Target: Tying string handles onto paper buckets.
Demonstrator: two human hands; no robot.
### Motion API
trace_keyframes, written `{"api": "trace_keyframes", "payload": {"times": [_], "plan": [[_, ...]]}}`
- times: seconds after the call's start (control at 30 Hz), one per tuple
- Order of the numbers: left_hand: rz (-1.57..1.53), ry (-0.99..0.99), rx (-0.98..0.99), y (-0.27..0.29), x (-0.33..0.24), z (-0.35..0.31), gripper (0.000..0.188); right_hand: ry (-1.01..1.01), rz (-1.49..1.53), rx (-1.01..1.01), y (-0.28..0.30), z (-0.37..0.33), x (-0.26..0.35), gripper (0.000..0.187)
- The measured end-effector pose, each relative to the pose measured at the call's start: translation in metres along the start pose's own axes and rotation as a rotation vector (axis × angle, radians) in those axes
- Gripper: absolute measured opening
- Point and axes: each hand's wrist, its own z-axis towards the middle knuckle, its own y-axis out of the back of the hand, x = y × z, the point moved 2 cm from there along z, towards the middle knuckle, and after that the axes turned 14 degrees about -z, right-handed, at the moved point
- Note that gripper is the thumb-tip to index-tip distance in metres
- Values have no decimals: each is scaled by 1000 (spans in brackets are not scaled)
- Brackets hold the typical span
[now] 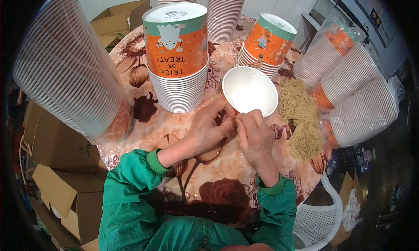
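A paper bucket point(250, 90) with a white inside lies tipped, its mouth facing me, in the middle of the table. My left hand point(210, 123) is closed in a pinch at its near rim. Right beside it, my right hand point(254, 135) also pinches, with its fingertips almost meeting the left ones. Something thin and pale shows between the fingertips, too small to name. To the right of the bucket lies a loose bundle of tan string point(301, 118).
Upside-down stacks of orange and green buckets point(176, 50) and more nested buckets point(264, 44) stand behind. Bagged stacks line the left point(72, 68) and right point(360, 109). A flowered tablecloth point(214, 172) covers the round table. Cardboard boxes point(65, 142) and a white chair point(321, 211) are beside it.
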Motion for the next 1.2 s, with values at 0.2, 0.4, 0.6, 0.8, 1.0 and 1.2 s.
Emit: {"api": "trace_keyframes", "payload": {"times": [0.2,0.4,0.6,0.8,1.0,1.2], "plan": [[-360,139,21,6,15,3,12,-68,108,-36,-3,-1,2,15],[-592,194,50,6,15,6,19,-125,243,-61,-3,-6,2,22],[-613,216,29,5,11,6,26,-125,209,-91,-9,-10,2,21],[-510,190,16,0,11,1,27,-177,263,-103,-7,-11,2,18],[-201,70,-5,-7,2,-9,37,-260,294,-63,-5,-18,2,15],[42,-117,42,-14,1,-17,46,-312,402,-107,-13,-29,-3,15]]}}
